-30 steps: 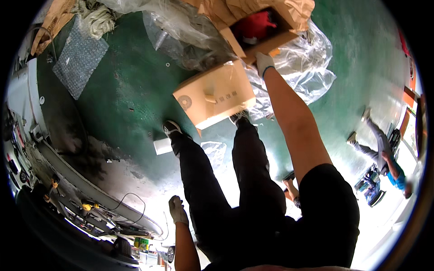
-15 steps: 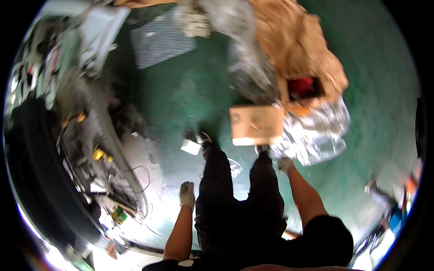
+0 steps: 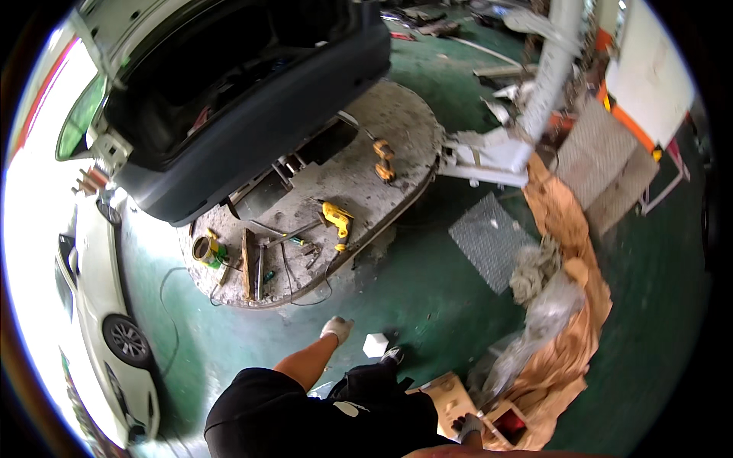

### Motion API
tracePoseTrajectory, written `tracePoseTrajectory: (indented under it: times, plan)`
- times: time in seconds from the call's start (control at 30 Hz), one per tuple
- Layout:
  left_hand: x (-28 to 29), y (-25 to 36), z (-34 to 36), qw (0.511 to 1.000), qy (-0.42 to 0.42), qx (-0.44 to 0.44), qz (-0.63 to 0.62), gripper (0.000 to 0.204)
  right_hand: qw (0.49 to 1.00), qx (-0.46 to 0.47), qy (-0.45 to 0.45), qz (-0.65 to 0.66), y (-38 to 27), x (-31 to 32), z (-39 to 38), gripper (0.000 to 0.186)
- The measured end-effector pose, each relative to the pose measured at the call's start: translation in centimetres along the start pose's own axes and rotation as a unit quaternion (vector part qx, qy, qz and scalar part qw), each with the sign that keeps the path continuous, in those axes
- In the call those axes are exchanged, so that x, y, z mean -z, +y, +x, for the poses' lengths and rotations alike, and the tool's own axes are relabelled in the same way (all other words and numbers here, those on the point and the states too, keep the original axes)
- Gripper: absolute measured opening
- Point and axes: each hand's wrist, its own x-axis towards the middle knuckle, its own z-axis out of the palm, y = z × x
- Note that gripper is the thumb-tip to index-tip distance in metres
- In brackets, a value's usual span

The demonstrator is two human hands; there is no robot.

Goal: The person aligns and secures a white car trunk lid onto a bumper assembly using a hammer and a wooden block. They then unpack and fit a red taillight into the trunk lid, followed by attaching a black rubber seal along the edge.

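Note:
My left hand [image 3: 337, 328], in a pale work glove, hangs out in front of me above the green floor. Its fingers are curled in and nothing shows in them. A small white box [image 3: 375, 345] lies on the floor just right of it, by my shoe [image 3: 394, 355]. My right hand [image 3: 469, 426], gloved with dark fingertips, is low beside a brown cardboard box [image 3: 447, 395]; its fingers look apart. Whether it touches the box I cannot tell. Right of that hand stands an open carton [image 3: 510, 422] with something red inside.
Ahead, a round platform [image 3: 397, 126] sits under a car's rear with a black bumper [image 3: 259, 137]. On it lie a yellow drill [image 3: 337, 221], another power tool [image 3: 384, 160] and a can [image 3: 206, 250]. Brown paper [image 3: 580, 305], clear plastic [image 3: 534, 336] and bubble wrap [image 3: 492, 240] spread rightward. A white car [image 3: 107, 267] stands left.
My view has swung left and up, bringing the car and platform into the middle. The boxes and wrapping now sit at the lower right. My right hand now appears close to the cardboard box.

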Motion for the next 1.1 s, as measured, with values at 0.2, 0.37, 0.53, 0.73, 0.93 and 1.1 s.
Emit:
tracePoseTrajectory:
  times: [0.2,0.37,0.53,0.73,0.93,1.1]
  plan:
    - [3.5,-5.2,7.8,0.969,0.104,0.009,-0.225,0.063,0.917,0.334,-0.048,-0.213,-21.6,-21.5,-19.1,0.018]
    - [4.0,-11.3,5.0,0.978,0.096,-0.133,0.129,0.038,0.914,0.359,-0.075,-0.172,-26.6,-31.8,-30.1,0.018]
    - [-1.2,-19.9,0.1,0.987,-0.053,0.065,0.139,0.035,0.896,0.342,-0.104,-0.262,-25.5,-35.6,-25.8,0.022]
    - [-4.2,-21.2,-1.2,0.985,-0.070,0.027,0.153,0.033,0.845,0.313,-0.019,-0.434,-21.1,-30.1,-22.1,0.026]
    - [1.8,-12.4,2.4,0.967,0.041,0.187,-0.166,0.053,0.790,0.260,-0.059,-0.552,-24.5,-30.4,-18.1,0.020]
    - [8.6,-2.4,3.1,0.911,0.165,0.141,-0.350,0.062,0.834,0.231,-0.109,-0.489,-33.6,-36.7,-15.1,0.021]
